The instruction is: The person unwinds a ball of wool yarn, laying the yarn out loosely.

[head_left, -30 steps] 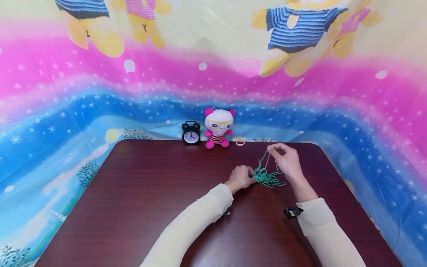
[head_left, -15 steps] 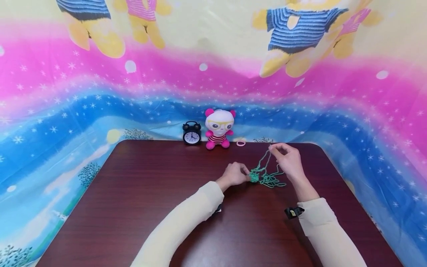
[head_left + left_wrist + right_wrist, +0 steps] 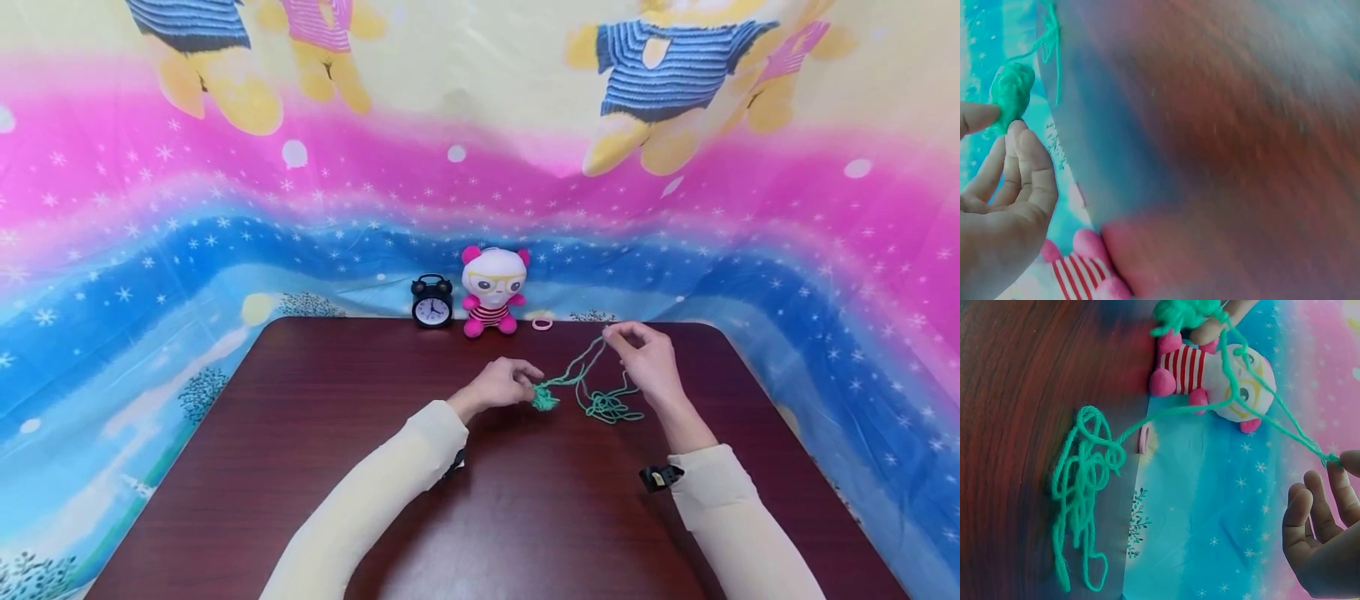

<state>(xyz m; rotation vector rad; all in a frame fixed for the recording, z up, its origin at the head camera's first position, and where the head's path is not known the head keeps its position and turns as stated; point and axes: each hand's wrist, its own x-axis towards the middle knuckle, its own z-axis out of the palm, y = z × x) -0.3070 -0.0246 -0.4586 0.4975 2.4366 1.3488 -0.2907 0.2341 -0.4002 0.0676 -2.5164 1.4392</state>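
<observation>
My left hand (image 3: pixel 500 383) pinches a small bunched clump of green yarn (image 3: pixel 1015 92) between thumb and fingertips, held just over the table. Up and to the right, my right hand (image 3: pixel 647 357) pinches the yarn's strands between thumb and index finger, its other fingers loosely bent. Two strands run from those fingertips down toward the clump, as the right wrist view shows. Another strand drops to a loose tangle of green yarn (image 3: pixel 1085 481) lying on the table below the right hand.
A dark brown table (image 3: pixel 315 467) stands against a printed cloth backdrop. Along its far edge are a black alarm clock (image 3: pixel 432 303), a pink and white panda toy (image 3: pixel 493 292) and a small pink ring (image 3: pixel 542 324). Black wrist straps show at both sleeves.
My left hand has moved left with the yarn clump, drawing it away from the loose tangle and stretching the strands between the hands. The right hand has barely moved.
</observation>
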